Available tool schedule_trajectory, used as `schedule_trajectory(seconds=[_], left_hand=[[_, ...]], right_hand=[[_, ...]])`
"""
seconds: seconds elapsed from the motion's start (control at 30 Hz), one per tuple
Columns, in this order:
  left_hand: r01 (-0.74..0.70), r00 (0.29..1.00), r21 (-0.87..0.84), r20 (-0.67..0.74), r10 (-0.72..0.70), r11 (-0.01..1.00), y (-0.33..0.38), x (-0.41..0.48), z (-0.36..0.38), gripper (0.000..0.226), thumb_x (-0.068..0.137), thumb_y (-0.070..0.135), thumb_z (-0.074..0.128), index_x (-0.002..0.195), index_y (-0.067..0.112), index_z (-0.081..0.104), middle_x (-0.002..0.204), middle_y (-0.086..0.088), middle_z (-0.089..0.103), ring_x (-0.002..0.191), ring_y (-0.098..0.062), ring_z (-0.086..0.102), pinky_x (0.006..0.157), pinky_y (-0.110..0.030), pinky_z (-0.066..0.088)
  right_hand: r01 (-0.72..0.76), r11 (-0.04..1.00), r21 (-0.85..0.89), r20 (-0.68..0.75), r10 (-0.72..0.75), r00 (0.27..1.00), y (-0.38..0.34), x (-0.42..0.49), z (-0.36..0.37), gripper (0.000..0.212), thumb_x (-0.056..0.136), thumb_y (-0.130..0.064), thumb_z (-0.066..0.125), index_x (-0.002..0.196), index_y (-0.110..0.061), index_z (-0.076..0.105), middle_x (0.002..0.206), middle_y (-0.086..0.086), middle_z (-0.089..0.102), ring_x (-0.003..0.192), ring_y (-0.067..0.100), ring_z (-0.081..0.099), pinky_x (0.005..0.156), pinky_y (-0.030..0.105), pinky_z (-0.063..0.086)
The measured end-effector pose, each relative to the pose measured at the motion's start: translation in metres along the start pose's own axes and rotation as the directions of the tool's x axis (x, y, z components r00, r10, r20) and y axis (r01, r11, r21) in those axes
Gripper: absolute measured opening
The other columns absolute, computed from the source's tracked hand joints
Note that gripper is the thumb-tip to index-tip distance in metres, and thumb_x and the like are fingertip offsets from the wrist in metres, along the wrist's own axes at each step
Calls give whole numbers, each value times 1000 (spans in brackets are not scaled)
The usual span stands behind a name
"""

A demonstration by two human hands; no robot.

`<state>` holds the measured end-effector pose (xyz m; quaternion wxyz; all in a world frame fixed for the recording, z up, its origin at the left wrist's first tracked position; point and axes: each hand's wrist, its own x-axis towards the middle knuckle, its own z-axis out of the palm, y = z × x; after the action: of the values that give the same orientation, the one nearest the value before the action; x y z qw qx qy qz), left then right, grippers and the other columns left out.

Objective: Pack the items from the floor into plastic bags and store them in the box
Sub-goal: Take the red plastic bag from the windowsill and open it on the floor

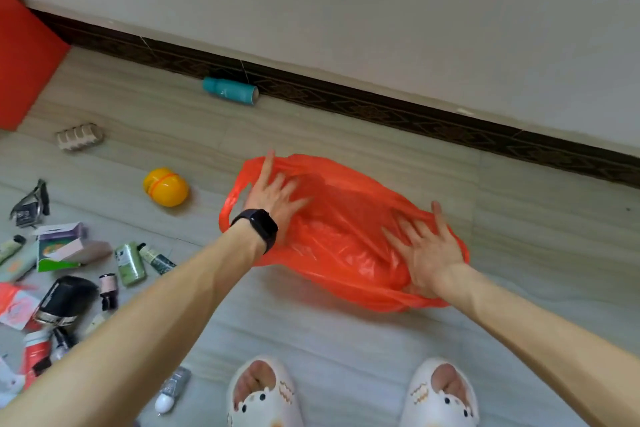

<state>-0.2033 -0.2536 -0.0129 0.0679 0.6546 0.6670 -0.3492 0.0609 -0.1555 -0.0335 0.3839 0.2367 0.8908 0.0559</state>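
An orange plastic bag (341, 239) lies on the floor in the middle of the head view, its handles toward the left. My left hand (275, 196), with a black watch on the wrist, rests on the bag's left end near the handles, fingers spread. My right hand (424, 248) presses flat on the bag's right end, fingers spread as well. A red box (24, 69) stands at the far left. Loose items lie left of the bag: a yellow round container (166, 186), a green bottle (130, 263) and a black case (64, 298).
A teal bottle (230, 89) lies against the dark skirting board at the wall. A beige holder (80, 136) sits near the red box. Several small bottles and cartons crowd the lower left floor. My feet in white slippers (263, 392) stand just below the bag.
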Motion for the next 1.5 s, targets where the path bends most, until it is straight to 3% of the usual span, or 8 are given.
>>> schedule_trajectory(seconds=[0.3, 0.43, 0.57, 0.77, 1.0, 1.2, 1.3, 1.5], left_hand=[[-10, 993, -223, 111, 35, 975, 14, 29, 73, 118, 61, 87, 48, 145, 48, -24, 151, -5, 34, 130, -28, 47, 98, -69, -26], [-39, 989, -384, 114, 90, 922, 11, 23, 49, 75, 74, 53, 49, 146, 50, 27, 145, -6, 43, 132, -30, 42, 105, -71, -18], [-130, 989, -389, -115, 92, 912, 13, 14, 19, 43, 72, 39, 45, 108, 32, 68, 101, 5, 64, 106, -25, 56, 112, -61, 5], [-275, 959, -221, -137, 250, 936, 37, 32, 25, 39, 92, 36, 50, 129, 32, 57, 138, -6, 53, 132, -31, 37, 117, -54, 9], [-68, 966, -247, 227, 126, 967, 24, 53, 54, 131, 52, 80, 72, 151, 46, -9, 163, -4, -4, 148, -39, -3, 108, -65, -15], [-239, 949, -210, -257, 182, 948, 28, 31, 39, 50, 77, 43, 47, 124, 31, 59, 128, -4, 54, 123, -28, 47, 107, -54, 22], [-241, 885, -99, -430, 177, 965, 18, 14, 47, 47, 77, 36, 50, 122, 29, 61, 142, -13, 48, 138, -34, 35, 117, -62, 4], [-89, 996, -96, 7, 90, 991, -7, -6, 94, 79, 93, 49, 42, 150, 44, -13, 161, -7, -18, 139, -37, -34, 100, -68, -28]], right_hand=[[-11, 993, 117, 136, -5, 991, 22, 49, 27, 114, 75, -84, 40, 153, -30, -23, 167, 2, -3, 153, 20, -1, 107, 66, -27], [-14, 995, 99, -20, 16, 1000, 8, 41, 0, 96, 71, -53, 61, 155, -21, 27, 158, 12, 30, 145, 33, 26, 107, 69, -21], [167, 974, 153, -549, -57, 834, -28, 28, -15, 35, 65, -29, 64, 98, -20, 73, 99, 1, 72, 92, 31, 62, 88, 48, 34], [158, 921, 355, -51, -150, 987, -61, 49, -14, 86, 88, -37, 61, 157, -35, 9, 163, 8, 15, 148, 30, 17, 113, 54, 25], [258, 918, 302, 401, -368, 839, -82, 21, -6, 133, 67, -43, 86, 149, -50, -18, 147, 5, -52, 142, 35, -35, 113, 70, 3], [407, 881, 241, -177, -372, 911, -48, 31, -55, 45, 86, -40, 59, 130, -30, 55, 128, 1, 59, 117, 31, 56, 91, 42, 49], [358, 933, 37, -473, -300, 829, -30, 42, -50, 57, 71, -48, 70, 125, -32, 63, 145, 5, 52, 131, 32, 47, 102, 47, 40], [134, 953, 273, 19, -145, 989, 17, 81, -19, 125, 73, -56, 78, 153, -38, -17, 164, 13, -18, 152, 29, -9, 121, 33, 3]])
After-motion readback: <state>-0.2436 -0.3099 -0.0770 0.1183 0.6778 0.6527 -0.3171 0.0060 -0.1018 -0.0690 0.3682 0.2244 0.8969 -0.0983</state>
